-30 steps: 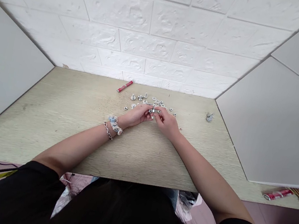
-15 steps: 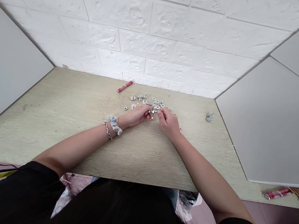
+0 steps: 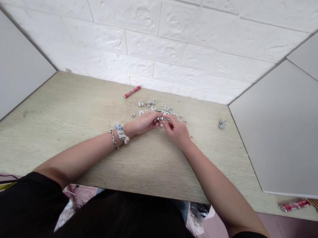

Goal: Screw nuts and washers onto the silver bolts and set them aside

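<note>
My left hand is closed on a small silver bolt, its thumb and fingers pinching the left end. From the right, the curled fingers of my right hand close on the same bolt's other end. Whether a nut or washer sits on its shaft is too small to make out. Just behind the hands lie several loose washers and nuts. Some bolts stand upright on their heads behind my left hand. One nut lies left of my left fingers.
A red tube lies near the white brick wall. A little pile of bolts rests at the right. White panels border the wooden table on both sides. Another red tube lies at the front right corner.
My right hand has shifted slightly left, its fingers now reaching over the bolt and closer to my left fingertips. My left hand stays almost where it was.
</note>
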`<control>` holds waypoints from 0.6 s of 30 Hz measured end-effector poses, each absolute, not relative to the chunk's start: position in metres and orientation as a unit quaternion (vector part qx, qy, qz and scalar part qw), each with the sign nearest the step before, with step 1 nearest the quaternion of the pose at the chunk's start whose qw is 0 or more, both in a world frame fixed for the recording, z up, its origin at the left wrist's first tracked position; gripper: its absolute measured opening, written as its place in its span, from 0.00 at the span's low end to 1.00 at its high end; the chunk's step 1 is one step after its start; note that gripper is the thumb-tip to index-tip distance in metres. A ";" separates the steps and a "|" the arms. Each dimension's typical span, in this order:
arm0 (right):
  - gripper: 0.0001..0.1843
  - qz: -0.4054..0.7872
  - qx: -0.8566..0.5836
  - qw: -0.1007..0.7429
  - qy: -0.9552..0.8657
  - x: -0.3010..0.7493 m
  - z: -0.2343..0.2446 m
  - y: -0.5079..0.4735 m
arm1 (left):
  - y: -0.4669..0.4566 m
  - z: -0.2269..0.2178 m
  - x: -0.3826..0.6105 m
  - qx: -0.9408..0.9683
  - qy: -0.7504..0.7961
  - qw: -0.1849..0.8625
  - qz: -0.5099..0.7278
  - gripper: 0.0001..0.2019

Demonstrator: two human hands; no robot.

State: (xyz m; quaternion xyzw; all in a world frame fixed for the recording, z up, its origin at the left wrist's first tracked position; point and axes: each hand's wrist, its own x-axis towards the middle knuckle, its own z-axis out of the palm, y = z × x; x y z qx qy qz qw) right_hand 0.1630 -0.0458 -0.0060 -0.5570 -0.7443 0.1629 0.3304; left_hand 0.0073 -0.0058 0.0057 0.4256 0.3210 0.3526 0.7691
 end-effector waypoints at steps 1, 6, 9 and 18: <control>0.17 0.160 -0.566 0.329 -0.739 0.163 -0.005 -0.046 | -0.007 0.007 0.007 0.428 0.323 0.767 0.351 0.11; 0.26 0.148 -0.597 0.339 -0.712 0.165 -0.002 -0.047 | -0.008 0.009 0.008 0.422 0.341 0.766 0.344 0.11; 0.18 0.160 -0.585 0.353 -0.713 0.164 -0.001 -0.048 | -0.005 0.006 0.008 0.419 0.334 0.770 0.347 0.12; 0.14 0.171 -0.555 0.340 -0.740 0.161 -0.003 -0.050 | -0.005 0.004 0.006 0.437 0.313 0.768 0.349 0.13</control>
